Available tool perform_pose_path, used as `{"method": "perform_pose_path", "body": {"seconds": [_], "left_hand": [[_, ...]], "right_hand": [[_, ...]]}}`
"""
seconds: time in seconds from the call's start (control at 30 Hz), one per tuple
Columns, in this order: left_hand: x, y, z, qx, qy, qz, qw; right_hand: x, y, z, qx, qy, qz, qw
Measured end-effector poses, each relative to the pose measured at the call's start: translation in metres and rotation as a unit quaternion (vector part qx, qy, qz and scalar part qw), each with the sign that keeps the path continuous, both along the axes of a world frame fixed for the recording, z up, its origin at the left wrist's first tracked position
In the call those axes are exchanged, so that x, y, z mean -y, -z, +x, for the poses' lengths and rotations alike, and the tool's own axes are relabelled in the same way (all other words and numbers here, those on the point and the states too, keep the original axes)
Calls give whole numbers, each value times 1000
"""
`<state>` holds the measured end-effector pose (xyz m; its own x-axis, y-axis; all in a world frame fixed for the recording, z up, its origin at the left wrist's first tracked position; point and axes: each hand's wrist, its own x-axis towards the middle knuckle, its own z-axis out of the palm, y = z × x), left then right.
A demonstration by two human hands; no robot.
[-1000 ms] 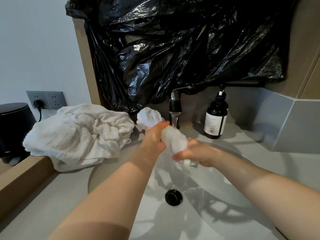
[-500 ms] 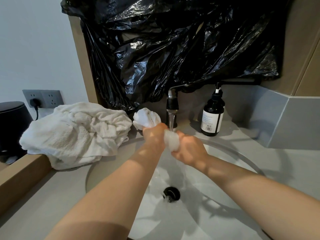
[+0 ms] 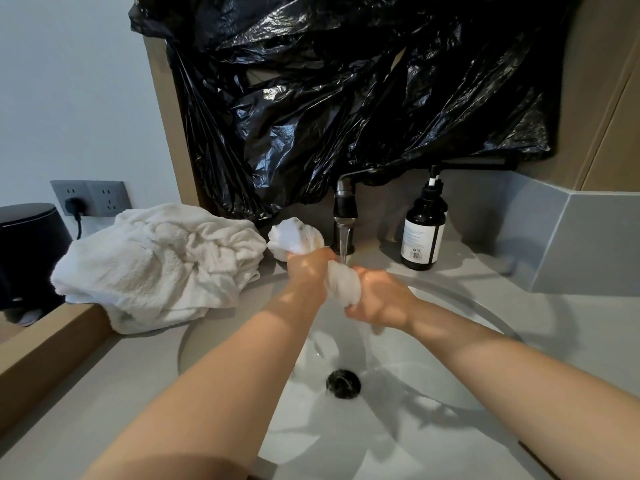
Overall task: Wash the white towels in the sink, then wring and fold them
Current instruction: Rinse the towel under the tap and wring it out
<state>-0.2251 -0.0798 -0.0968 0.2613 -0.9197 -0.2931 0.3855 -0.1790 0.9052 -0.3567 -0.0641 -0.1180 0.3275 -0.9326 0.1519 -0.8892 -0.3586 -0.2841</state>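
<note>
The left hand (image 3: 310, 268) and right hand (image 3: 381, 299) each have their fingers curled tight round one small towel (image 3: 343, 285). It is twisted into a short rope between the two fists, which sit close together. They hold it over the sink (image 3: 398, 420), at twelve o'clock from the drain (image 3: 343, 384). Water from the tap (image 3: 344, 209) falls on the towel just where the fists meet. A bunched end sticks out past the left fist toward eleven o'clock, and a small tail shows under the right hand.

The towel looks soaked, so it is likely limp, heavier than when dry, and without any stiffness of its own. Terry should grip well on bare skin, though whether there is soap on it cannot be told. Full fists near each end, turned against each other, suit it best. With the tap running, this reads more as rinsing than as a final wring.

A pile (image 3: 156, 265) of larger towels lies on the counter (image 3: 104, 393) at ten o'clock from the drain. Once wet, these would probably be heavy and need wringing a section at a time. A bottle (image 3: 424, 230) stands at one o'clock, with black plastic (image 3: 346, 98) hanging above the tap.
</note>
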Motion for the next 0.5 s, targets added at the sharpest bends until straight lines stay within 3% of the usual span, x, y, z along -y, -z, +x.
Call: {"method": "perform_pose_path", "body": {"seconds": [0.1,0.2,0.27,0.37,0.43,0.5], "left_hand": [[-3,0,0,36,55,6,998],[-14,-5,-1,166,129,15,977],[-24,-7,5,272,194,-2,942],[-36,-12,22,406,236,-28,882],[-41,-16,34,451,240,-60,858],[-42,-20,43,478,241,-90,840]], "right_hand": [[-8,-16,-14,-82,-53,114,989],[-20,-36,-21,-106,-65,168,978],[-21,-49,-21,-74,-62,92,991],[-19,-72,-19,5,32,-74,997],[-15,-88,-16,42,73,-164,983],[-4,-100,-14,14,71,-210,975]]}}
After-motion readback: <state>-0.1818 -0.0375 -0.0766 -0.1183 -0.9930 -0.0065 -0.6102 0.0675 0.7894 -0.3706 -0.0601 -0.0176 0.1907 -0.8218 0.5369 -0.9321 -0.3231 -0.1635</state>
